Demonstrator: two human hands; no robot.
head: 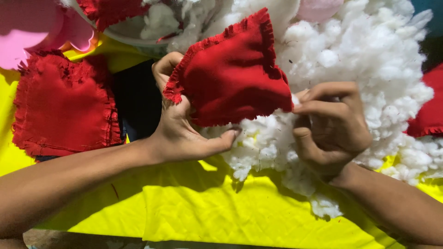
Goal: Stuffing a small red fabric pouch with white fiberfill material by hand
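My left hand [180,124] holds a red cloth pouch [230,74] with frayed edges, thumb under it and fingers behind its left edge. My right hand [330,127] is at the pouch's right corner, fingers pinched around a tuft of white stuffing where it meets the cloth. A big heap of white cotton stuffing [364,55] lies behind and under both hands.
A yellow cloth [207,207] covers the surface below my arms. A stuffed red pouch [64,106] lies at the left, and another red piece [429,110] shows at the right edge. Pink shapes [32,27] sit at the top left, with a bowl rim [134,39] holding stuffing and red cloth.
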